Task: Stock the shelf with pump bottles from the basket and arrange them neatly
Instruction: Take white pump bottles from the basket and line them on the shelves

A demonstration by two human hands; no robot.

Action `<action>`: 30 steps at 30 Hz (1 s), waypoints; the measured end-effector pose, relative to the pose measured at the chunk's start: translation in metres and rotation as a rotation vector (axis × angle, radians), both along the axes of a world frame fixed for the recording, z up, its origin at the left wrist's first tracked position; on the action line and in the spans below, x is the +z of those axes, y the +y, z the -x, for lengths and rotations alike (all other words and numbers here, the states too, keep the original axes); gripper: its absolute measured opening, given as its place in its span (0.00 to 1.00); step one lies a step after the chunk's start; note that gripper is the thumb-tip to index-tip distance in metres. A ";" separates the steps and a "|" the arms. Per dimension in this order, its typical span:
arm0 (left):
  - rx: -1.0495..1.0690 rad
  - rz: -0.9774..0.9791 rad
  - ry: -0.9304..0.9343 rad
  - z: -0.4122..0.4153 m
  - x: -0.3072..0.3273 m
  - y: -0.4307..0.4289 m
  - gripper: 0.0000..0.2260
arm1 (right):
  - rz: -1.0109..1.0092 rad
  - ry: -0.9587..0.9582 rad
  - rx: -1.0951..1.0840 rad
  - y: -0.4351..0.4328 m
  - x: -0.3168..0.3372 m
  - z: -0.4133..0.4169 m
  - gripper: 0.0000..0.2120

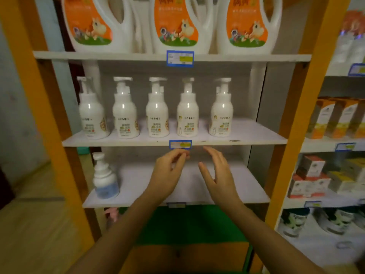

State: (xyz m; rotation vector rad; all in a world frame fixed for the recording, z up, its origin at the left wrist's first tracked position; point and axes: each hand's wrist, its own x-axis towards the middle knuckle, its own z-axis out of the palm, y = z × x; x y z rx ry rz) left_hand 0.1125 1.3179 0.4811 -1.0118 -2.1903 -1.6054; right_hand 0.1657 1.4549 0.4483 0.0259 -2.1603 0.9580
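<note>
Several white pump bottles (157, 111) stand upright in a spaced row on the middle shelf (256, 140). One white and blue pump bottle (104, 177) stands alone at the left of the lower shelf (246, 196). My left hand (167, 173) hovers in front of the lower shelf just under the middle shelf's edge, fingers curled loosely, holding nothing. My right hand (219, 173) is beside it, fingers spread, also empty. A green basket (189, 224) shows below the lower shelf, between my forearms; its contents are hidden.
Large white jugs with orange labels (175, 24) fill the top shelf. Orange uprights (308, 115) frame the unit. A neighbouring shelf unit at the right holds boxes (335, 119) and jars (296, 222). Blue price tags (180, 144) hang on the shelf edges.
</note>
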 end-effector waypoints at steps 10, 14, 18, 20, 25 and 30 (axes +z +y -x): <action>0.206 0.127 -0.305 -0.018 -0.206 -0.074 0.11 | 0.072 -0.379 0.079 -0.066 -0.215 -0.035 0.23; 0.223 0.225 -0.482 -0.028 -0.290 -0.096 0.14 | 0.115 -0.490 0.068 -0.077 -0.293 -0.053 0.20; 0.222 0.380 -0.676 -0.038 -0.373 -0.124 0.14 | 0.158 -0.640 0.029 -0.090 -0.372 -0.066 0.19; 0.163 0.432 -0.841 -0.043 -0.398 -0.133 0.17 | 0.184 -0.713 0.015 -0.097 -0.403 -0.070 0.20; 0.033 0.557 -1.045 -0.050 -0.446 -0.142 0.33 | 0.056 -0.867 0.020 -0.104 -0.454 -0.073 0.37; 0.059 0.583 -1.019 -0.056 -0.484 -0.146 0.29 | -0.177 -0.812 -0.002 -0.108 -0.481 -0.064 0.20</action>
